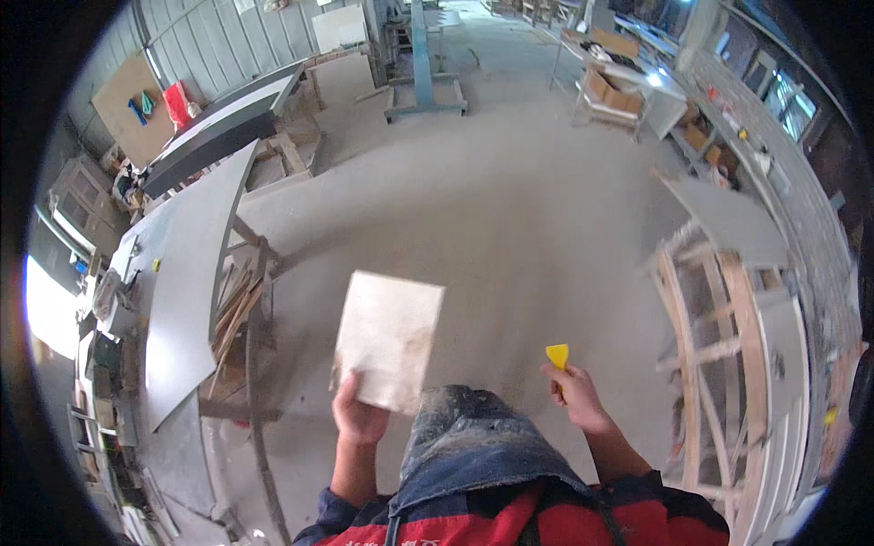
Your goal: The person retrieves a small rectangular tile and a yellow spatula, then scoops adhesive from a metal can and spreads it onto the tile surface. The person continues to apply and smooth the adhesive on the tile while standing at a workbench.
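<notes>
My left hand (357,414) grips the lower left corner of a flat, pale rectangular board (390,337), with the thumb lying over its face. The board is off-white with brownish stains along its lower edges, and it is held up in front of me, above the floor. In my right hand (580,400) is a small yellow plastic scraper (557,355). Its wide blade points away from me and my fingers are closed around the handle. Board and scraper are well apart.
To the left, a long grey-topped workbench (187,300) has wood strips (238,305) under it. On the right stand wooden frames (692,355) beside a pale panel (783,364). A blue post on a base (421,68) rises ahead, and a table with cardboard boxes (614,91) is far right.
</notes>
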`<act>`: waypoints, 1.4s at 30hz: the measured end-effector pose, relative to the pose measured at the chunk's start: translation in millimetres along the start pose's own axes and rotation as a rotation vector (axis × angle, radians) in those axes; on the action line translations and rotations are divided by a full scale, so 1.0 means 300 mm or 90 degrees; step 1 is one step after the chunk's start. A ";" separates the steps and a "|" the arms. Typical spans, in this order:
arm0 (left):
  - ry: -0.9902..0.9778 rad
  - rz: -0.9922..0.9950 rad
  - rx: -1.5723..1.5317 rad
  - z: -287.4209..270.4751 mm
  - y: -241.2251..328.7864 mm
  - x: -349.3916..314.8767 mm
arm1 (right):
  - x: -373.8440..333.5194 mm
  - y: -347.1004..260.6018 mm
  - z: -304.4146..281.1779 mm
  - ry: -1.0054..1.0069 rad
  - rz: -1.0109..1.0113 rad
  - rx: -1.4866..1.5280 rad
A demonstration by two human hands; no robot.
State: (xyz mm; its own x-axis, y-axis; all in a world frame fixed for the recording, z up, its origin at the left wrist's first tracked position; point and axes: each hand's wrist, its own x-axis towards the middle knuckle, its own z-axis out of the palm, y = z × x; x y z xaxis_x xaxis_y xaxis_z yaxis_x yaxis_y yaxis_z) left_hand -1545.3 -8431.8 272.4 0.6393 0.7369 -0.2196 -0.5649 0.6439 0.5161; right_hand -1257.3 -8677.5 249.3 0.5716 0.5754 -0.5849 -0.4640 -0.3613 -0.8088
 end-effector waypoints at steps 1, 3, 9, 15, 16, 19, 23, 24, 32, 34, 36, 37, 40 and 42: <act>0.028 0.012 -0.023 0.012 -0.011 0.099 | 0.128 -0.088 -0.010 -0.009 -0.029 -0.039; 0.060 0.044 -0.044 -0.053 -0.013 0.322 | 0.428 -0.254 -0.003 -0.058 -0.065 -0.089; 0.151 0.005 -0.038 -0.100 -0.161 1.187 | 1.212 -0.391 -0.119 0.166 0.005 -0.006; 0.123 -0.090 0.010 0.438 -0.154 1.955 | 1.635 -0.326 -0.323 0.254 -0.012 -0.344; 0.097 -0.118 0.033 0.455 -0.173 2.118 | 1.700 -0.334 -0.370 0.287 0.042 -0.261; 0.021 -0.132 0.111 0.611 -0.241 2.561 | 1.965 -0.275 -0.507 0.380 0.208 -0.077; 0.073 -0.128 0.102 0.712 -0.356 3.057 | 2.481 -0.465 -0.632 0.334 0.258 -0.067; 0.120 -0.119 0.090 0.764 -0.385 3.145 | 2.651 -0.570 -0.664 0.307 0.228 -0.118; 0.256 -0.057 0.064 1.008 -0.425 3.937 | 3.813 -1.951 -0.696 0.198 -0.157 -0.479; 0.213 -0.028 0.081 1.015 -0.465 4.171 | 4.008 -2.282 -0.683 0.146 -0.123 -0.389; 0.273 -0.021 0.095 1.068 -0.523 4.438 | 4.270 -2.466 -0.717 0.124 -0.166 -0.373; 0.305 -0.013 0.103 1.097 -0.553 4.582 | 4.427 -2.526 -0.748 0.124 -0.157 -0.336; 0.282 -0.038 0.072 1.169 -0.626 5.031 | 4.674 -2.585 -0.798 0.193 -0.112 -0.211; 0.198 -0.029 0.070 1.269 -0.694 5.346 | 4.813 -2.727 -0.809 0.200 -0.029 -0.133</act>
State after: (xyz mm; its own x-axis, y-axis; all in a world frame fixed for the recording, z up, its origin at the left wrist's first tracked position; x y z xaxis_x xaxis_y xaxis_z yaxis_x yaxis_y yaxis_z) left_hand -204.0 -7462.4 127.9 0.4633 0.7459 -0.4785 -0.4679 0.6645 0.5827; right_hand 111.9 -7729.3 51.7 0.7831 0.3534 -0.5118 -0.3039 -0.5006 -0.8106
